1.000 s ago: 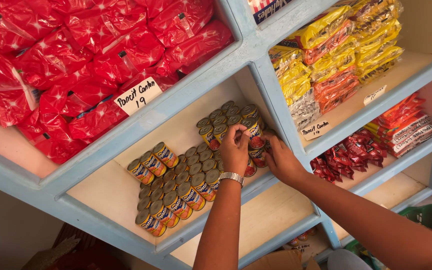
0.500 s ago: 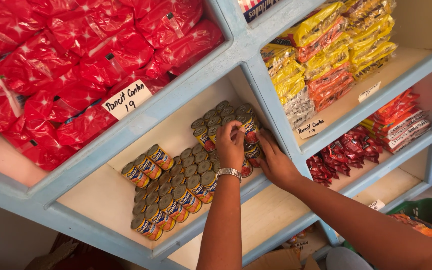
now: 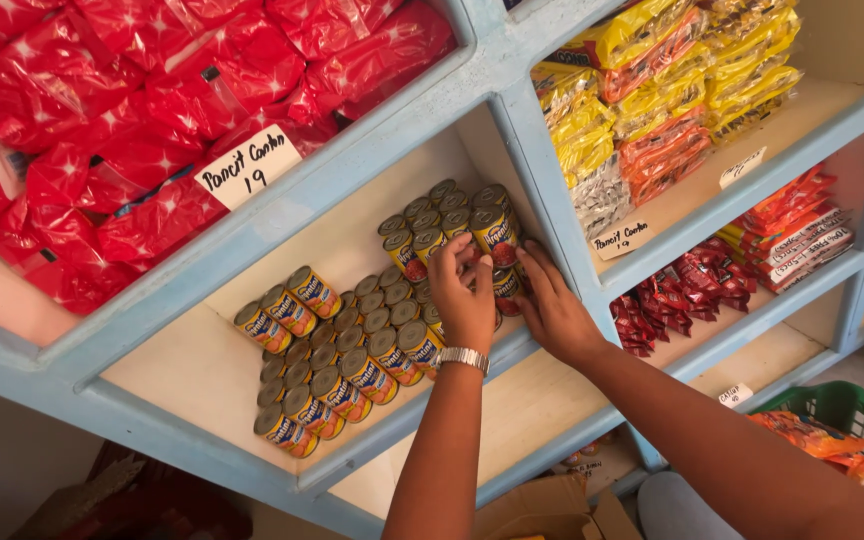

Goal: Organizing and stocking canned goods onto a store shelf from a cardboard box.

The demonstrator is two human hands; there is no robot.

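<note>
shelf unit: pale blue painted wooden shelving (image 3: 252,235) with open compartments, seen at a tilt.

middle compartment: small round tins with gold lids and red-yellow labels (image 3: 352,350), stacked in rows on their sides, lids facing out; a taller stack (image 3: 442,225) stands at the right end against the blue upright divider (image 3: 542,190).

left hand (image 3: 464,295): silver metal wristwatch (image 3: 460,357) on the wrist; fingers curled over the tins at the foot of the taller stack, pressing on them. whether it pinches one tin cannot be told.

right hand (image 3: 552,315): just beside the left, fingers spread flat against a red-labelled tin (image 3: 505,290) next to the divider, which hems in that side.

above left: shiny red plastic packets (image 3: 152,110), piled full, with a white handwritten paper tag (image 3: 248,166) on the shelf edge.

right compartments: yellow and orange flat packets (image 3: 672,90); below, small dark red sachets (image 3: 692,285).

lower right: green plastic basket (image 3: 842,410). bottom: brown cardboard box (image 3: 542,510).
</note>
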